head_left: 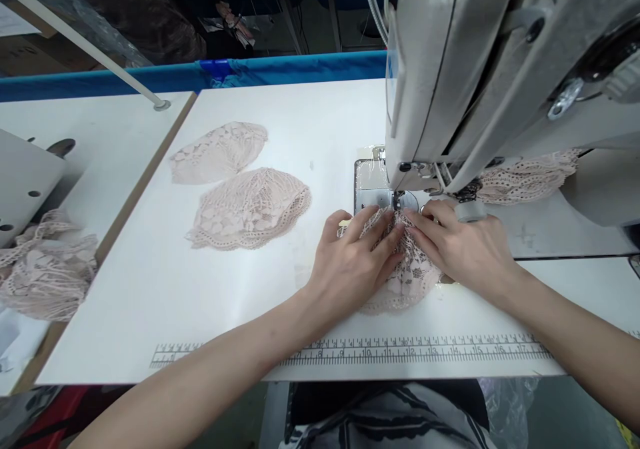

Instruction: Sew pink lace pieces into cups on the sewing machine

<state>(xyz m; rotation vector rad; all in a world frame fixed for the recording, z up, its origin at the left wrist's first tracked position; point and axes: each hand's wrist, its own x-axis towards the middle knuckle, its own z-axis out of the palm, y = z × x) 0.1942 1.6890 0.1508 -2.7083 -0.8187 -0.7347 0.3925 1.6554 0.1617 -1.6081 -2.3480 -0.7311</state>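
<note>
A pale pink lace piece (407, 269) lies under the presser foot (397, 199) of a sewing machine (440, 69). My left hand (353, 256) rests flat on the lace's left side, its fingers spread and pointing toward the needle area. On the right side of the lace, my right hand (463, 242) has its fingertips close to the presser foot, with the index and middle fingers extended over the edge. Two more lace pieces, one scalloped (253, 209) and one smaller (220, 152), lie to the left on the white table (225, 302).
More lace (530, 177) sits behind the machine's needle end at right. A lace heap (47, 269) is at the far left beside another machine (25, 186). A printed ruler (390, 352) runs along the front edge. A person's dark clothing (150, 16) shows beyond the blue cloth (300, 69).
</note>
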